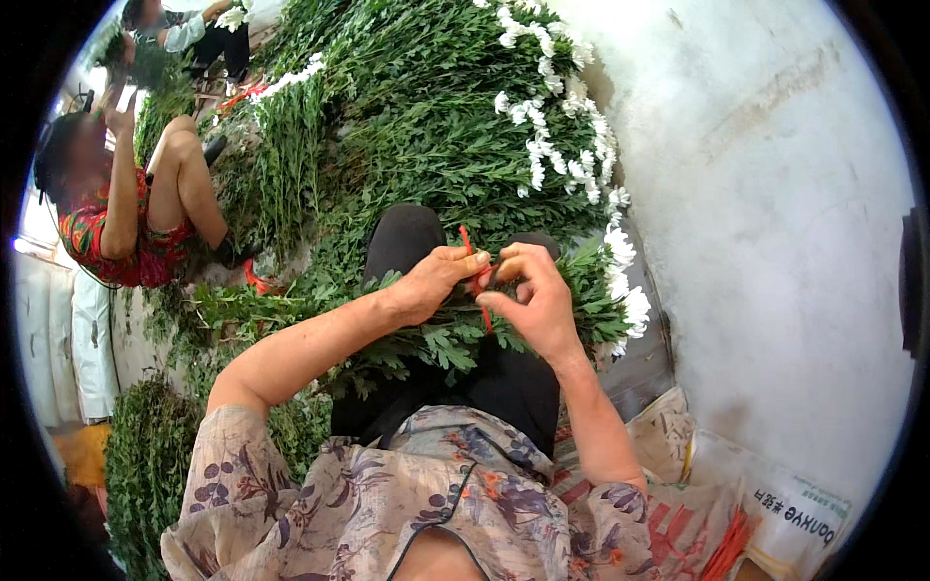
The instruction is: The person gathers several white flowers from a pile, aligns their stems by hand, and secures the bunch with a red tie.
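Across my lap lies a bunch of white chrysanthemums (426,341), its leafy stems to the left and its white heads (635,310) to the right. A red tie string (466,239) runs over the bunch. My left hand (432,283) pinches the string, thumb on top. Close beside it, my right hand (538,298) has its fingers curled in on the same string, with thumb and forefinger near the crossing. The underside of the bunch and part of the right fingertips are hidden.
A big heap of cut chrysanthemums (417,126) spreads ahead, beside a pale wall (765,213). At left sits a person in red patterned clothes (126,223); another person (184,34) is farther back. More green stems (145,465) stand at lower left. Red strings (727,550) lie on sacks (678,513) at lower right.
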Demonstrator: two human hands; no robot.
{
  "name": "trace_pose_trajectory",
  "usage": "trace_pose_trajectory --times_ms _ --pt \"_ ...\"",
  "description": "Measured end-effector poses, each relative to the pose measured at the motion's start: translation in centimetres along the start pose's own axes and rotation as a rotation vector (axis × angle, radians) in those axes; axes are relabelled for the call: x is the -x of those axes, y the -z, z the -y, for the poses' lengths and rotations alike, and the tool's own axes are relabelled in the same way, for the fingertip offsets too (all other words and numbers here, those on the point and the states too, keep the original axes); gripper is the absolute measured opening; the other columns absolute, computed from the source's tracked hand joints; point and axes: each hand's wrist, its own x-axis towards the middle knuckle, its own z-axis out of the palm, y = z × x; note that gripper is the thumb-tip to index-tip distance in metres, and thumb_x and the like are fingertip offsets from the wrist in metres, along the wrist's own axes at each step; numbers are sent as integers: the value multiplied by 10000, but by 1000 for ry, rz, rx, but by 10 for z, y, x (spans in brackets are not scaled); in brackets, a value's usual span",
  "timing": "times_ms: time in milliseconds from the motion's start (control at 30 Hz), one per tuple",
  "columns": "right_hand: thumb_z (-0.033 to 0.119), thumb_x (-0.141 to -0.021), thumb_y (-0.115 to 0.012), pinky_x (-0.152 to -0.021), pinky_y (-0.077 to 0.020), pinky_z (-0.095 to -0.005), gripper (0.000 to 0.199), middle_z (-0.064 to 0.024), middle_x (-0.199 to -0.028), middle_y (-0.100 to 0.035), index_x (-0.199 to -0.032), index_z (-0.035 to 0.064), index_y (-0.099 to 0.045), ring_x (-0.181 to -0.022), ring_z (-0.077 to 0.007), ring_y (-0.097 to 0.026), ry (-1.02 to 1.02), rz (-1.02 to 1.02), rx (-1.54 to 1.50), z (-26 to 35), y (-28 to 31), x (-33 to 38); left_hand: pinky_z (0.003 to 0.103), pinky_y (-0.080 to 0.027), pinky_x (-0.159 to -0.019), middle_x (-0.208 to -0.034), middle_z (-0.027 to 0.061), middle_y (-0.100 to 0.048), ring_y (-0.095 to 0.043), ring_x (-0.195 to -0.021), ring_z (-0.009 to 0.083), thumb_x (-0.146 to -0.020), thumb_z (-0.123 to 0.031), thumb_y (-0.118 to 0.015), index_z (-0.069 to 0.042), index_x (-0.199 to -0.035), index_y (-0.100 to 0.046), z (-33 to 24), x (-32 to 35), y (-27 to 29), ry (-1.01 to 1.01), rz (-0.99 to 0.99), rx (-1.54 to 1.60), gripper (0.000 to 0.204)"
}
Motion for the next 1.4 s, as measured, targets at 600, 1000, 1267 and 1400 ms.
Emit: trace_pose_trajectory --times_ms 600,1000,1267,1400 --pt "65 -805 -646 -618 -465 -278 113 -80 -1070 -605 -871 -14 -598 -729 -155 -576 90 55 -39 -11 9 -7 337 -492 -633 -742 71 -609 -606 -730 221 -705 15 -706 -33 -930 -664 -24 -2 -20 -805 -248 -1058 233" --pt "9 -847 -608 -850 -468 -331 60 -121 -1131 -558 -828 -40 -579 -986 -251 -574 201 12 47 -13 17 -5 416 -421 -627 -693 92 -508 -514 -686 303 -777 -118 -688 -46 -712 -545 -38 -4 -19 -807 -31 -1227 172" --pt "-16 -747 -685 -909 -463 -389 103 -102 -1120 -562 -768 -12 -585 -1020 -270 -567 311 -63 192 -9 25 24 316 -423 -678 -730 50 -565 -535 -690 171 -854 -186 -649 1 -759 -605 -27 4 17 -65 36 -695 213" --pt "44 -758 -702 -891 -466 -365 68 -51 -1006 -615 -766 45 -634 -976 -234 -587 331 58 17 -6 26 11 271 -398 -696 -710 19 -564 -494 -674 117 -908 -212 -607 -45 -713 -565 -32 -2 -5 75 41 8 260"
